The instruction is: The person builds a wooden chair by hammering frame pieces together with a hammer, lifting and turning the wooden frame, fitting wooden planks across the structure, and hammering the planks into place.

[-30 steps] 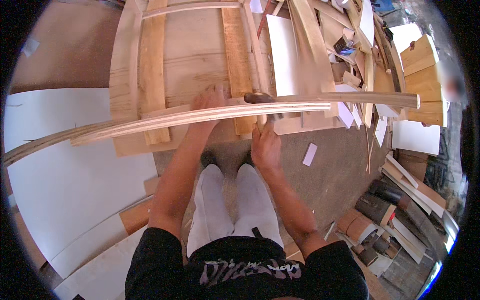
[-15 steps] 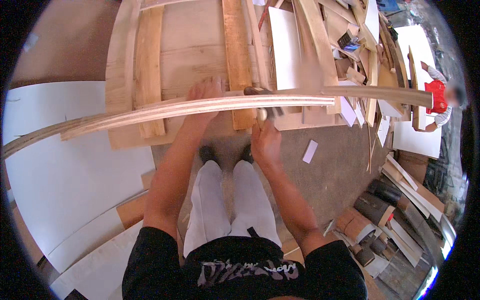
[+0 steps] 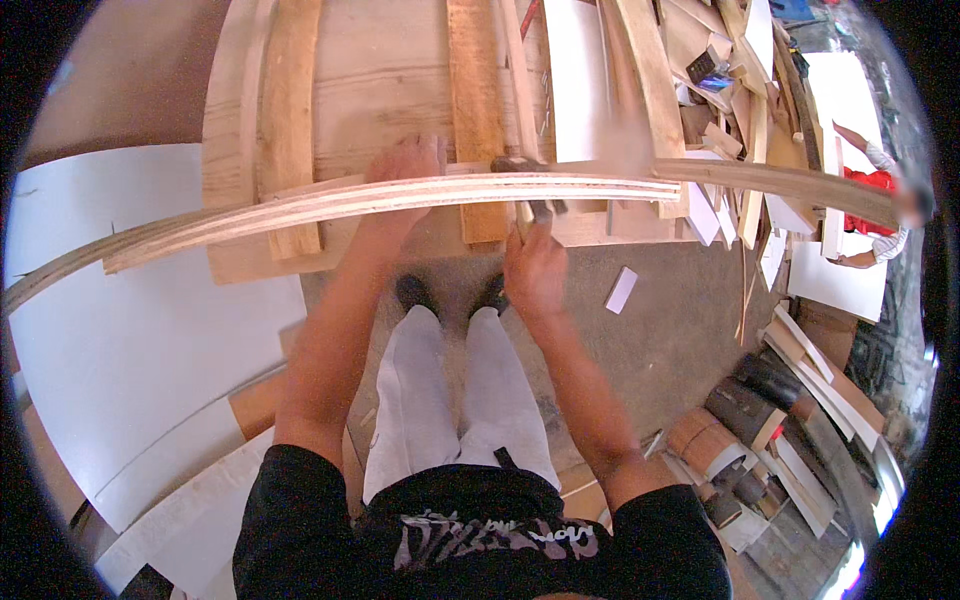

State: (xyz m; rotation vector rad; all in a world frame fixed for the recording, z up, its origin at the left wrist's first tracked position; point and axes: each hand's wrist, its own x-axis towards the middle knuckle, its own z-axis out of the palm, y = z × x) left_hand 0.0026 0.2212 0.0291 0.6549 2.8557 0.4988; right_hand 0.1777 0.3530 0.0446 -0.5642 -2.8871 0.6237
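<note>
Long curved strips of layered plywood (image 3: 400, 194) stretch across the view in front of me, stacked edge to edge. My right hand (image 3: 535, 268) is closed around the handle of a hammer (image 3: 524, 215), close to the strips near their right end. Motion smears the hammer's head, and the strips partly cover it. My left hand (image 3: 405, 160) is at the far side of the strips, with its wrist hidden behind them. Its fingers are blurred, so their grip is unclear. Beneath the strips lies a wooden panel (image 3: 385, 90) with lengthwise battens (image 3: 475, 100).
A large white sheet (image 3: 150, 300) lies at left. Wood offcuts (image 3: 720, 140) are heaped at far right, with rolls and boards (image 3: 730, 420) at lower right. A small pale block (image 3: 621, 289) rests on the floor. Another person in red (image 3: 868, 200) bends over a white board.
The view has shifted slightly, and the strips' right end appears a little farther right. My right hand stays on the hammer beside the strips. The other person's arms and body have moved.
</note>
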